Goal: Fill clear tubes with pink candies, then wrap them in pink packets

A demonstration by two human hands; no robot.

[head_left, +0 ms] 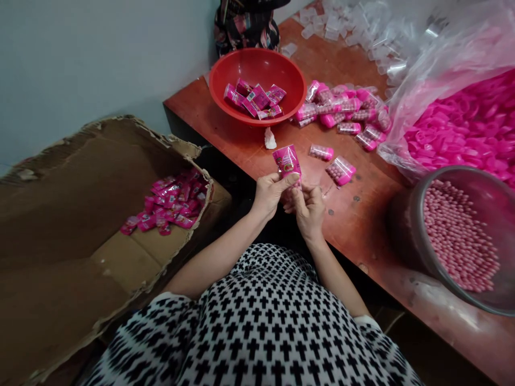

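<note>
A pink printed wrapper [286, 159] is held upright over the table's near edge. My left hand [270, 194] pinches it between thumb and fingers at its lower part. My right hand [309, 208] is closed at the wrapper's bottom end, its thumb and fingers pressed together there; pink beads show faintly between the hands. Just beyond lie two clear bottles with pink caps and pink beads, a slim one [321, 152] and a wider one [340, 170]. A red bowl [257, 119] with several pink packets stands behind the wrapper, a crumpled white scrap [270, 139] in front of it.
On the left, a torn cardboard box [132, 262] holds a heap of pink packets [173, 201]. Filled bottles [341, 104] are piled behind. A bag of pink caps [466, 123], a grey tub of beads [461, 236] and clear containers [362, 27] stand rightward on the reddish table [362, 214].
</note>
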